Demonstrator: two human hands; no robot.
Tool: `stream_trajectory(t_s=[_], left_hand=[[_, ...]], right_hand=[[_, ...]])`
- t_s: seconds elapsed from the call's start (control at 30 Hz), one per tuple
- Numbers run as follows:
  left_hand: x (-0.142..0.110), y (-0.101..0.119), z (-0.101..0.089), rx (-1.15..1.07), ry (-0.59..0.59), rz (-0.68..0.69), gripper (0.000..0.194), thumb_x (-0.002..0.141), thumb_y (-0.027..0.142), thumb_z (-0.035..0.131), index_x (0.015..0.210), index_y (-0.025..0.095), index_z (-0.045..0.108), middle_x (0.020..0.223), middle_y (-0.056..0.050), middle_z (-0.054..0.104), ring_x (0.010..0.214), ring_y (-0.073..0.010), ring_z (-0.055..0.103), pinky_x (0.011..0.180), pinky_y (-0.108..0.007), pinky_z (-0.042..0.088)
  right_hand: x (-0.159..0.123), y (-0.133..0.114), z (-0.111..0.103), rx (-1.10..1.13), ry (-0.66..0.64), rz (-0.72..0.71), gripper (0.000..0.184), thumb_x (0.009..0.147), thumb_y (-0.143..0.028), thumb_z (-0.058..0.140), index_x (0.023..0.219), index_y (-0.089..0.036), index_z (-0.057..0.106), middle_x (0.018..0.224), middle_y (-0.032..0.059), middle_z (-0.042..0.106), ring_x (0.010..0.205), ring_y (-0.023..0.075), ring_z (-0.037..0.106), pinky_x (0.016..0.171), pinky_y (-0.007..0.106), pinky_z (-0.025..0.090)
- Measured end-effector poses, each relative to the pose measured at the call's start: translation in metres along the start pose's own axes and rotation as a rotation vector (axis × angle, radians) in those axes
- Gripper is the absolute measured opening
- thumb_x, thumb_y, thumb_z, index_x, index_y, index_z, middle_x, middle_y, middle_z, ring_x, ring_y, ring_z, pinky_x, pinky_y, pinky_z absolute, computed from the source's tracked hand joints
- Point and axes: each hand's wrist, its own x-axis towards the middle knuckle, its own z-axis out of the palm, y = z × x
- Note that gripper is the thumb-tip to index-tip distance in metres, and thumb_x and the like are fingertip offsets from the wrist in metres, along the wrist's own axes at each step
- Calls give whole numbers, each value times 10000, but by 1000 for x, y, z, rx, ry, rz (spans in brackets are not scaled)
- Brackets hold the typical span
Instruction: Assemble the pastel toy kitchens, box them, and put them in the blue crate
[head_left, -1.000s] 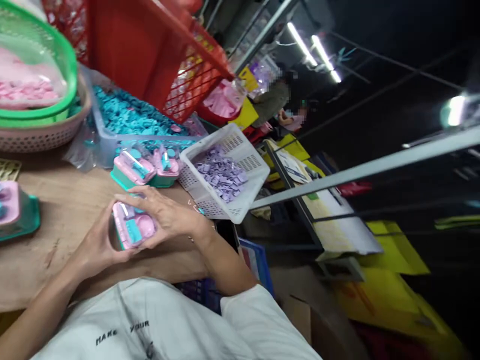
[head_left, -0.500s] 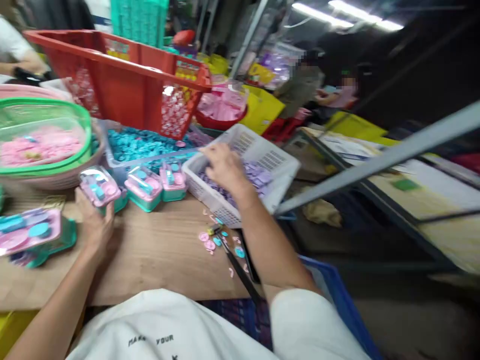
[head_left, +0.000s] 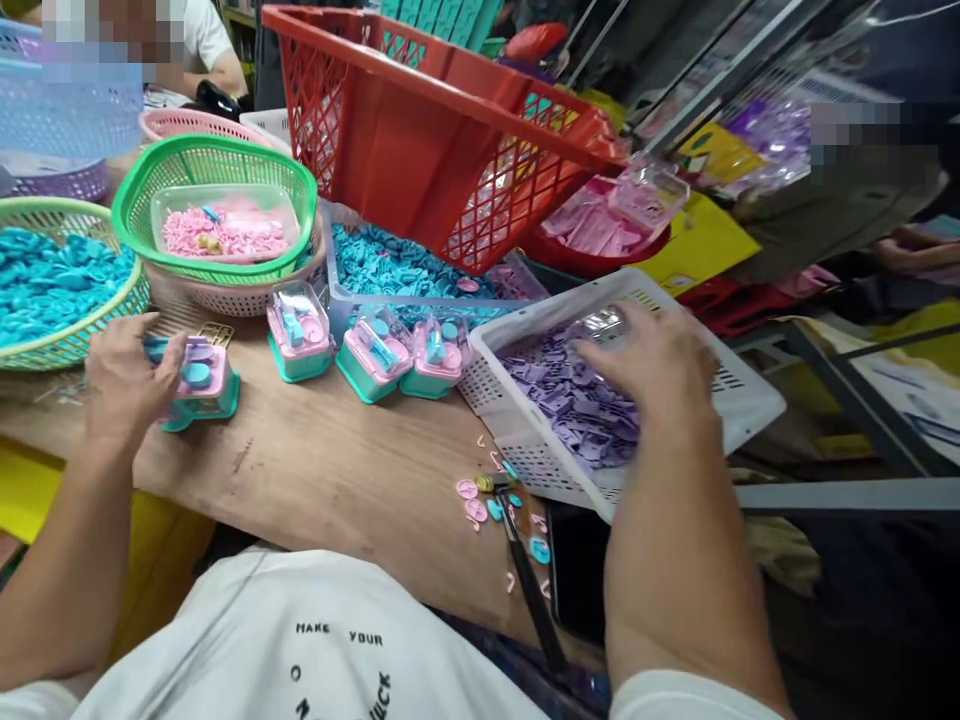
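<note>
My left hand (head_left: 131, 375) is at the left of the table, fingers curled around the near-left part of a small pink and teal toy box (head_left: 210, 385) with blue and purple pieces on top. Over a white basket (head_left: 540, 465) of purple plastic pieces (head_left: 570, 400) is my right hand (head_left: 660, 365), with a shiny clear plastic cover (head_left: 602, 322) between its thumb and fingers. Three similar toy boxes with clear tops, a left one (head_left: 298, 335), a middle one (head_left: 375, 352) and a right one (head_left: 435, 357), stand between my hands.
A red crate (head_left: 405, 150) rests above a clear bin of blue pieces (head_left: 390, 262). Left are a green basket (head_left: 214, 150) and a yellow-green basket of blue parts (head_left: 60, 285). Tweezers (head_left: 532, 590), loose bits and a dark phone (head_left: 576, 570) lie near the front edge. A person sits across.
The view has swung left. My left hand has let go of the left covered box and moved to the toy box farther left. My right hand is now deeper over the basket, with a clear cover.
</note>
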Motion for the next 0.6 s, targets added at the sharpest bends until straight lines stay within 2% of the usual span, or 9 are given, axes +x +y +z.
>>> stream_trajectory(t_s=[0.1, 0.13, 0.2, 0.3, 0.33, 0.37, 0.43, 0.5, 0.6], left_hand=[[-5, -9, -8, 11, -185, -140, 605, 840, 511, 557, 1312, 148, 665, 1189, -123, 727, 1048, -282, 671, 1007, -427, 523], [-9, -8, -10, 5, -217, -156, 590, 841, 535, 551, 1291, 174, 673, 1137, -95, 734, 982, -257, 675, 961, -389, 535], [-17, 0, -16, 5, -277, -144, 566, 834, 598, 523, 1186, 197, 712, 1013, -65, 737, 865, -229, 665, 877, -341, 536], [-22, 10, -27, 0, -484, -80, 637, 810, 733, 439, 1006, 211, 747, 877, -60, 742, 781, -237, 665, 762, -330, 520], [-20, 13, -30, -26, -571, -49, 687, 794, 788, 409, 963, 214, 747, 880, -65, 754, 796, -251, 680, 754, -338, 524], [-16, 14, -32, -67, -651, -19, 740, 772, 844, 389, 932, 215, 743, 904, -71, 769, 831, -265, 698, 769, -349, 536], [-2, 13, -30, -177, -750, 21, 827, 736, 925, 386, 930, 201, 735, 980, -87, 785, 933, -285, 717, 859, -371, 561], [18, 11, -17, -269, -742, 24, 898, 727, 950, 428, 1034, 163, 731, 1070, -111, 781, 1017, -295, 711, 955, -400, 561], [45, 10, 20, -316, -629, 99, 1005, 747, 921, 482, 1299, 98, 651, 1327, -168, 701, 1163, -317, 666, 1048, -447, 534]], right_hand=[[-39, -30, -41, 156, 137, -128, 564, 911, -530, 676, 1387, -233, 628, 1228, 229, 628, 1188, 417, 628, 1029, 587, 486], [-56, -43, -49, 245, 113, -215, 519, 929, -511, 664, 1382, -260, 624, 1207, 196, 645, 1136, 375, 652, 1013, 547, 509], [-90, -72, -53, 416, -128, -397, 442, 932, -475, 673, 1332, -291, 634, 1154, 126, 684, 1014, 306, 688, 903, 480, 569], [-131, -119, -33, 417, -650, -634, 468, 840, -441, 796, 1246, -233, 687, 1130, 97, 702, 1034, 276, 693, 908, 433, 576], [-139, -134, -22, 356, -754, -649, 470, 824, -437, 819, 1222, -216, 703, 1138, 104, 700, 1072, 289, 684, 931, 444, 567], [-143, -149, -10, 312, -800, -653, 453, 825, -433, 823, 1199, -201, 715, 1159, 115, 694, 1122, 304, 664, 966, 462, 552], [-144, -178, 13, 352, -798, -630, 502, 839, -437, 817, 1247, -173, 692, 1271, 142, 658, 1231, 313, 610, 1052, 473, 510], [-138, -208, 34, 514, -763, -560, 655, 854, -475, 802, 1377, -135, 605, 1397, 175, 595, 1325, 298, 559, 1140, 446, 455], [-124, -256, 65, 667, -738, -328, 902, 837, -577, 782, 1501, -62, 453, 1495, 252, 509, 1436, 336, 483, 1207, 456, 390]])
